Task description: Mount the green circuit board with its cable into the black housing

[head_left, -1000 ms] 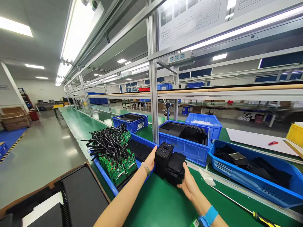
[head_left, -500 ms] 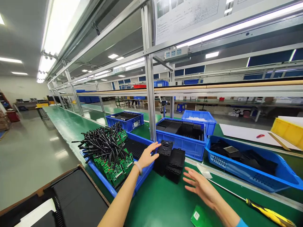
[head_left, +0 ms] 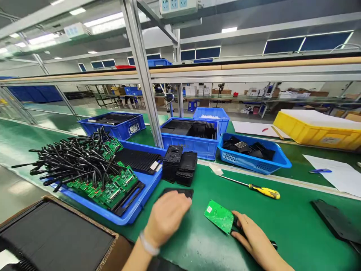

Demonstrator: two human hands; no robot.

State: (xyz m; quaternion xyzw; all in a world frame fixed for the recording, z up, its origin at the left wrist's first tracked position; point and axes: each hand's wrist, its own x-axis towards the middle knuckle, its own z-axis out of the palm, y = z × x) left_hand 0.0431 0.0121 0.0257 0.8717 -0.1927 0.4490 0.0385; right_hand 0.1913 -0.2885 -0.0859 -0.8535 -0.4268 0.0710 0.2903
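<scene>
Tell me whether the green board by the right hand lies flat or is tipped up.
Tipped up: the green board has its right edge raised at the right hand, left corner on the mat.

The desk [head_left: 282, 218] is plain bright green. At its 6 o'clock lies a green circuit board [head_left: 219, 217] with a small white label, beside a flat black part [head_left: 180, 192]. At 10 o'clock a blue tray [head_left: 132, 210] carries green boards [head_left: 113, 188] under a tangle of black cables [head_left: 70, 158]. Black housings [head_left: 180, 165] stand at 12 o'clock before blue bins [head_left: 194, 145]. The screwdriver [head_left: 254, 188] at 1 o'clock has a yellow-and-black handle; at 2 o'clock sits a yellow crate [head_left: 316, 133] and white paper [head_left: 338, 175].
</scene>
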